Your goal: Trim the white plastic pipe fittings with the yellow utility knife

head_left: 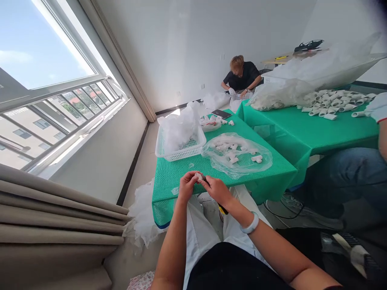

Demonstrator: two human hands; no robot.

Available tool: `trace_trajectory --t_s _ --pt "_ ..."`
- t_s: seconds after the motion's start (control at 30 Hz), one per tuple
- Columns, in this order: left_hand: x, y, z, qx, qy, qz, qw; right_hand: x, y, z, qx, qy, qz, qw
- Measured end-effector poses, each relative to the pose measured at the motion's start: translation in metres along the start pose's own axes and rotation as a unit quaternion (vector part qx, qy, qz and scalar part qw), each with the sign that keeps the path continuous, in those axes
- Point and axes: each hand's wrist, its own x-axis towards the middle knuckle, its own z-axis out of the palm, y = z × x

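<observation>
Over the near edge of the green-covered table (169, 173), my left hand (186, 186) is closed on a small white plastic fitting (198, 177), pinched between thumb and fingers. My right hand (218, 191) is wrapped round a tool with a black and yellow handle (223, 209), its dark front end touching or very close to the fitting. The tool's exact kind is hidden by the hand. Just beyond my hands lies a clear plastic bag (211, 163) with several white pipe fittings (256, 159) on and in it.
A white basket (181, 155) of plastic film stands at the table's left. Behind the bag lie a dark flat object (221, 114) and another small bag of fittings (211, 123). White pipe pieces (331, 102) cover a second green table. A co-worker (246, 76) crouches behind; a gloved hand (376, 108) shows at right.
</observation>
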Motion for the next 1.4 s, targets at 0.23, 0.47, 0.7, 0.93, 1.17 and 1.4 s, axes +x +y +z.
trace_trajectory --t_s 0.23,0.47,0.7,0.93,1.17,1.4 --pt "0.000 0.001 0.001 0.017 -0.005 -0.005 1.000 -0.003 0.004 0.004 0.013 0.036 -0.024 0.999" --pt "0.001 -0.001 0.000 0.025 -0.006 0.002 1.000 -0.002 0.002 0.001 0.041 0.025 -0.054 0.997" --pt "0.002 -0.002 0.003 -0.007 -0.005 -0.024 1.000 -0.002 0.004 -0.001 0.081 0.052 -0.046 0.994" --pt "-0.002 0.004 -0.001 -0.019 -0.057 -0.041 0.997 -0.002 0.007 -0.007 0.130 0.018 -0.018 0.991" --pt "-0.005 0.009 0.000 -0.087 -0.074 -0.069 0.991 -0.003 0.014 -0.010 0.035 0.023 -0.035 0.998" --pt "-0.002 0.001 -0.001 -0.025 -0.081 -0.069 0.994 0.005 0.014 -0.022 -0.093 -0.012 -0.124 0.988"
